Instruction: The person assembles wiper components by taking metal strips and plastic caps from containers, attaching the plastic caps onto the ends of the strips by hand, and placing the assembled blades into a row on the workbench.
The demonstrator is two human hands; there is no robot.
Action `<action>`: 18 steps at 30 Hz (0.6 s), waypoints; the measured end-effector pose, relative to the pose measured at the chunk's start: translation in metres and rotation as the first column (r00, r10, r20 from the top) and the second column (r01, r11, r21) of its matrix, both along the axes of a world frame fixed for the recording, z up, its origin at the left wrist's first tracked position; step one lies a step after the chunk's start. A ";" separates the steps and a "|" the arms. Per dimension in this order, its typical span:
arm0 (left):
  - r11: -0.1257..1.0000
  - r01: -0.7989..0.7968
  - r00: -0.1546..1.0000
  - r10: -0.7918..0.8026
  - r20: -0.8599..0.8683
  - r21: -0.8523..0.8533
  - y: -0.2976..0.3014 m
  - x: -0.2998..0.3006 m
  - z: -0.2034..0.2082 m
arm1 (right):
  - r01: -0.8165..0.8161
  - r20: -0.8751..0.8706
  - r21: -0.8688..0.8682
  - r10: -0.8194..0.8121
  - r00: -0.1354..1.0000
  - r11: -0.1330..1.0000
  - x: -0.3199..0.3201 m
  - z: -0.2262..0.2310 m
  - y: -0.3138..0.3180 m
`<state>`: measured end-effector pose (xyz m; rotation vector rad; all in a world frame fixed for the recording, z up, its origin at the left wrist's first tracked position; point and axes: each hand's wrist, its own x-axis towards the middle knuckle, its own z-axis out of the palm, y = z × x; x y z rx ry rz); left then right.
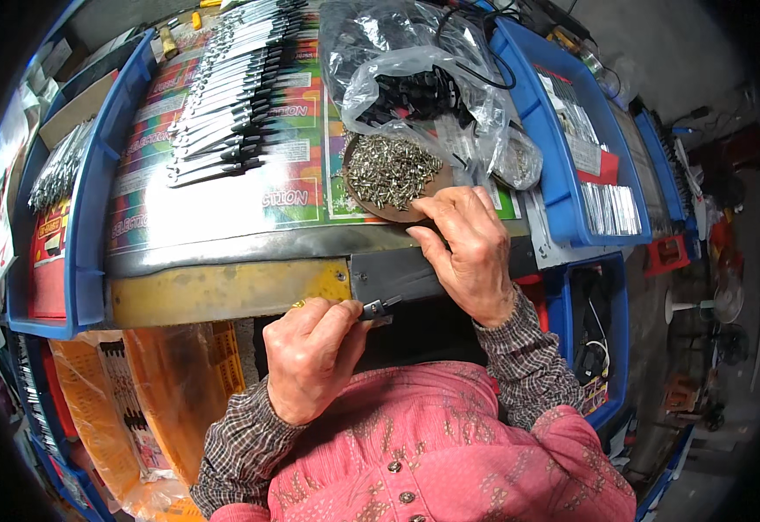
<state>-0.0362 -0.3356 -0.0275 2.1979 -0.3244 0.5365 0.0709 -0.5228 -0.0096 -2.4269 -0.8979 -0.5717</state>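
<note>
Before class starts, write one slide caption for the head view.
The left hand grips a black part; the right hand is at a dish of small metal pieces.

Item one: black part point(372, 310), small, with a silvery portion; pinched in the fingertips of my left hand point(314, 355), free end pointing to about two o'clock; just off the view's centre toward six o'clock; finer detail too small to tell.

Item two: metal pins point(390, 167), short, silvery, many, heaped loose in a round brown dish point(442, 180), toward twelve o'clock; my right hand point(471, 252) at the dish's five o'clock edge.
</note>
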 end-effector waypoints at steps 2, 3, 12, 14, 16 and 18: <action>1.000 -0.014 1.000 0.014 -0.008 0.009 0.002 0.000 -0.002 | 0.000 -0.003 -0.003 0.000 1.000 1.000 0.003 -0.005 0.002; 1.000 -0.021 1.000 0.021 -0.014 0.016 0.002 0.000 -0.001 | 0.007 -0.002 -0.007 -0.007 1.000 1.000 0.003 -0.005 0.002; 1.000 -0.022 1.000 0.022 -0.004 0.011 0.002 0.000 -0.002 | -0.017 0.030 -0.034 0.018 0.999 0.999 0.004 -0.007 0.004; 1.000 -0.024 1.000 0.024 -0.011 0.020 0.002 0.000 -0.002 | -0.026 0.014 -0.010 0.026 1.000 1.000 0.006 -0.007 0.004; 1.000 -0.018 1.000 0.018 -0.014 0.026 0.001 0.000 -0.001 | -0.027 0.003 0.011 0.027 1.000 1.000 0.007 -0.005 0.003; 0.999 -0.020 1.000 0.021 -0.020 0.025 0.001 -0.001 -0.001 | -0.055 -0.038 0.068 0.057 0.998 0.996 0.009 -0.005 0.001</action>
